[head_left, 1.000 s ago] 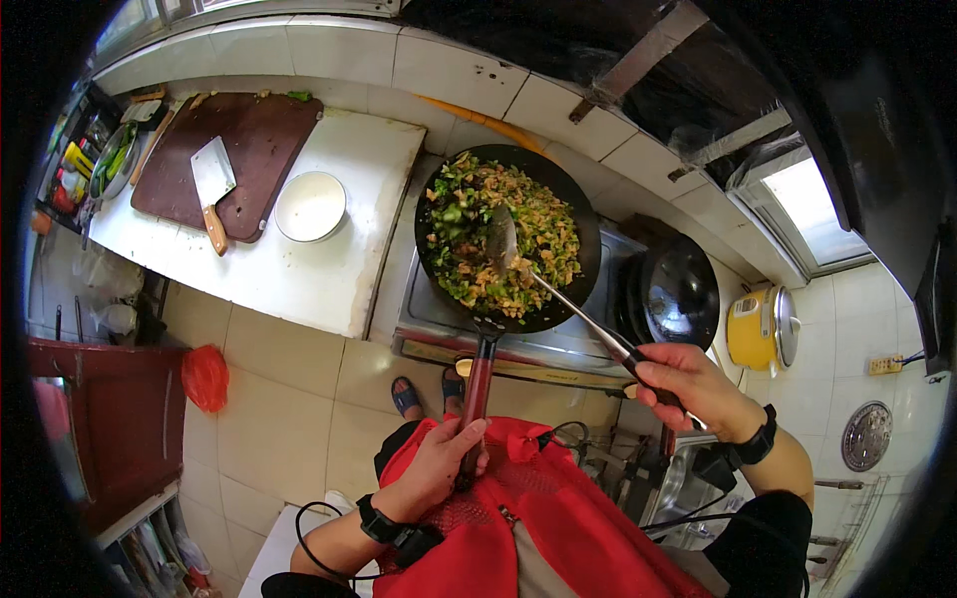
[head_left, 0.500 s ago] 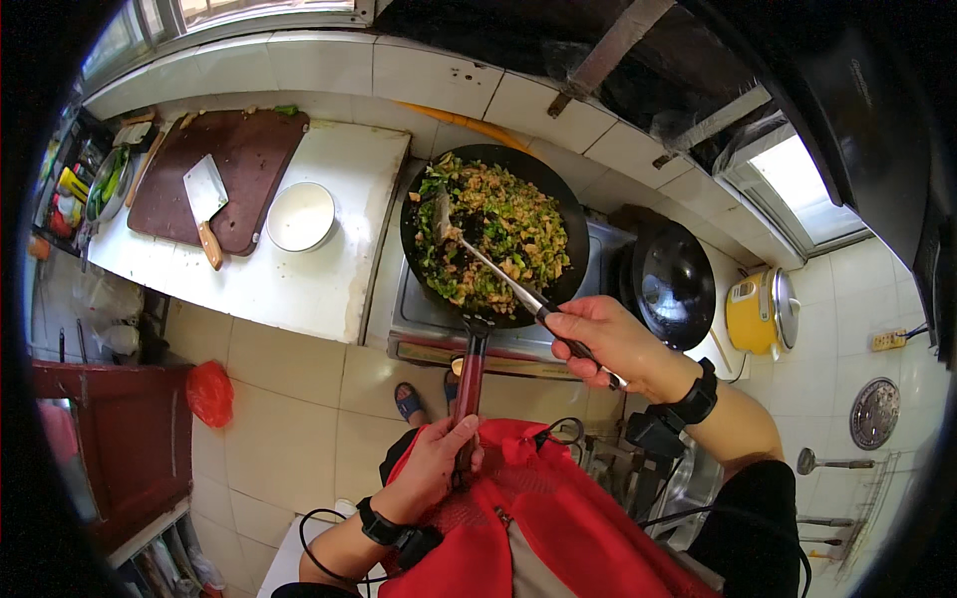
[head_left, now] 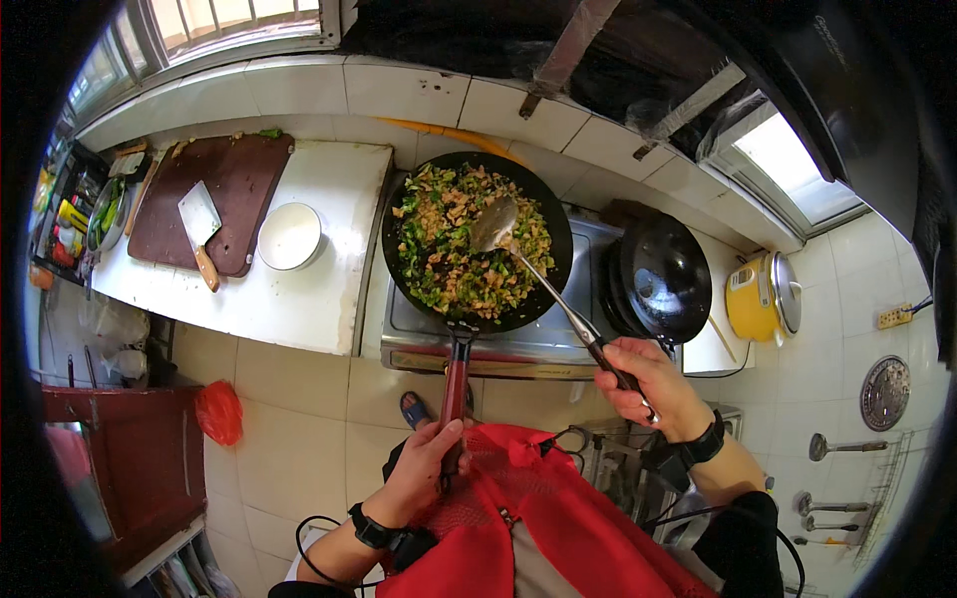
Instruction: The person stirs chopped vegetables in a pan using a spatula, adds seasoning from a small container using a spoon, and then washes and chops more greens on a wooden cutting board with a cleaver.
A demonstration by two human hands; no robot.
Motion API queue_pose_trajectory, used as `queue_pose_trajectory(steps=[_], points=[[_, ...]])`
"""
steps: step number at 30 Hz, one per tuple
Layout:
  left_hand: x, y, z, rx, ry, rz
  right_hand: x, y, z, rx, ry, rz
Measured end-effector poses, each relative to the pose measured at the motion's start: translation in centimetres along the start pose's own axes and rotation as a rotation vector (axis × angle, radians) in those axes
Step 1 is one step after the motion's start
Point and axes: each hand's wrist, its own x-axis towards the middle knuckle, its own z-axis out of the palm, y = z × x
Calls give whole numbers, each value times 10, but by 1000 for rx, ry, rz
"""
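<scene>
A dark wok (head_left: pixel 551 284) sits on the gas stove (head_left: pixel 409 344), filled with chopped green vegetables and small browned pieces (head_left: pixel 439 254). My left hand (head_left: pixel 424 468) is wrapped round the wok's reddish-brown handle (head_left: pixel 457 384). In my right hand (head_left: pixel 653 389) I grip the dark handle of a metal spatula (head_left: pixel 558 294). Its broad blade lies over the food, right of the wok's middle, with a few bits stuck near its neck. Whether the blade presses into the food, I cannot tell.
Left of the stove, a brown cutting board (head_left: pixel 164 214) bears a cleaver (head_left: pixel 199 219), beside a white bowl (head_left: pixel 289 237). A second black wok (head_left: pixel 668 279) and a yellow rice cooker (head_left: pixel 755 299) stand to the right. A red plastic bag (head_left: pixel 219 413) hangs by the cabinet.
My right hand has moved right and slightly down. The spatula's blade has gone from the wok's left side across the food to right of the middle. My left hand keeps its hold.
</scene>
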Motion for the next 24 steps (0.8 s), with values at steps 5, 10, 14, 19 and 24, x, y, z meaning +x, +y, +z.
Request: queue_pose_trajectory(steps=[5,10,14,19,24], points=[[-1,1,1,32,-8,18,-34,-4,-3,-10,27,7],[-3,2,5,21,-2,9,-34,-12,-2,7,30,-12],[-6,5,6,32,12,-34,-21,-8,-17,16,37,72],[-1,-3,-3,33,-2,-4,-53,-25,-18,-194,43,21],[-4,5,6,71,15,-26,-48,-15,-6,-512,68,-106]])
